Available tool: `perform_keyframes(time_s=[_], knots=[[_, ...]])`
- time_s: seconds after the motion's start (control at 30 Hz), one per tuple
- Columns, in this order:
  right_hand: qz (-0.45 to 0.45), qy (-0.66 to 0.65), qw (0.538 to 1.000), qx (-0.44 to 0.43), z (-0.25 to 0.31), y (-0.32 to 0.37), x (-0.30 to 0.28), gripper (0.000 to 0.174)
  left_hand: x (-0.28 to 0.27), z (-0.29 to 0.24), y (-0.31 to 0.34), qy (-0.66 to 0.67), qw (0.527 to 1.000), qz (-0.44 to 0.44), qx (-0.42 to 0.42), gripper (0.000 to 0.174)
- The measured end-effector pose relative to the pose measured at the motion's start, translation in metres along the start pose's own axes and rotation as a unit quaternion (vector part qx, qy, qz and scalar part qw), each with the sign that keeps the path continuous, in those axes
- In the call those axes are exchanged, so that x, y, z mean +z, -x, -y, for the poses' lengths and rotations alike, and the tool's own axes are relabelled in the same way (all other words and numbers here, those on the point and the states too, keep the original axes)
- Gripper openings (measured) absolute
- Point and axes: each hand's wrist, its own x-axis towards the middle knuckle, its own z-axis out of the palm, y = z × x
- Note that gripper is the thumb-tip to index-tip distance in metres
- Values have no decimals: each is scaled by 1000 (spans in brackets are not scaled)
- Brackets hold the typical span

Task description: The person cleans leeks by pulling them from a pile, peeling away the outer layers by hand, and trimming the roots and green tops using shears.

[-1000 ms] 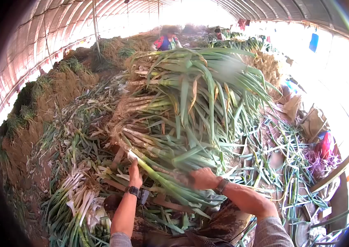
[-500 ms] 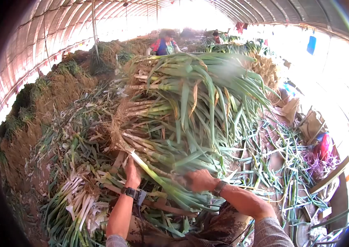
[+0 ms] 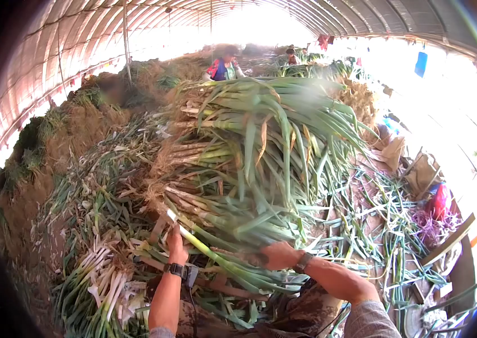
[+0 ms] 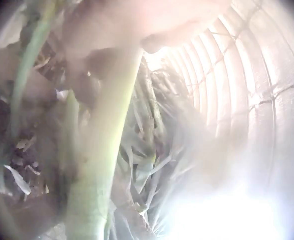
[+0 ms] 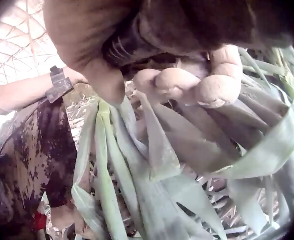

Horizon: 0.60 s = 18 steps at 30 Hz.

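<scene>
At the near foot of the heap of leafy green onions (image 3: 250,152), our left hand (image 3: 175,243) grips the white end of a long pale-green onion stalk (image 3: 204,245), and our right hand (image 3: 275,254) clamps its leaves. A hard tug, we judge, may tear leaves or topple the heap.

Black wristbands (image 3: 174,269), grey sleeves (image 3: 371,322)

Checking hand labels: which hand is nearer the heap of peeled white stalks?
Left. The left hand grips a stalk just right of the peeled white stalks; the right hand holds green leaves farther right.
</scene>
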Motion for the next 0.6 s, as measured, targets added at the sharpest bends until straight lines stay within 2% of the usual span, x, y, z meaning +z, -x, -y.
perform_keyframes(time_s=[0.03, 0.07, 0.1, 0.17, 0.23, 0.3, 0.33, 0.4, 0.43, 0.5, 0.53, 0.57, 0.6], knots=[[-1, 0, 1000, 1, -5, 0, 4, 42, -4, 8, -12, 0, 1000, 2, 0, 37], [4, 9, 1000, 5, -5, 2, 2, 42, -14, 25, -33, -25, 997, 61, -31, 38], [10, 17, 1000, 9, -4, 5, 0, 43, -17, 31, -34, -49, 990, 120, -61, 38], [10, 13, 1000, 17, -2, 9, -4, 40, -19, 46, -25, -85, 980, 157, -84, 41], [11, 6, 1000, 28, 1, 12, -8, 37, -19, 55, -28, -97, 976, 162, -107, 47], [42, -17, 998, 34, 5, 15, -15, 38, -15, 40, -16, -111, 978, 149, -89, 48], [40, -17, 998, 36, -2, 13, -8, 38, -15, 29, -19, -51, 984, 160, -66, 43], [-69, -39, 997, -26, -22, 5, 15, 41, 3, -3, 5, 78, 980, 181, 12, 41], [-66, -40, 997, -24, -25, 6, 17, 41, 2, -8, 10, 136, 974, 182, 0, 40], [-93, -19, 995, -36, -26, 5, 16, 37, -7, 24, -2, 98, 976, 186, -49, 41], [-95, -20, 995, -37, -22, 6, 11, 37, -13, 48, -23, 2, 980, 182, -78, 31], [-71, -25, 997, -16, -14, 10, 3, 34, -9, 57, -21, -49, 986, 127, -95, 24], [-47, -30, 998, 8, -11, 13, -2, 30, -8, 59, -24, -50, 986, 130, -95, 24]])
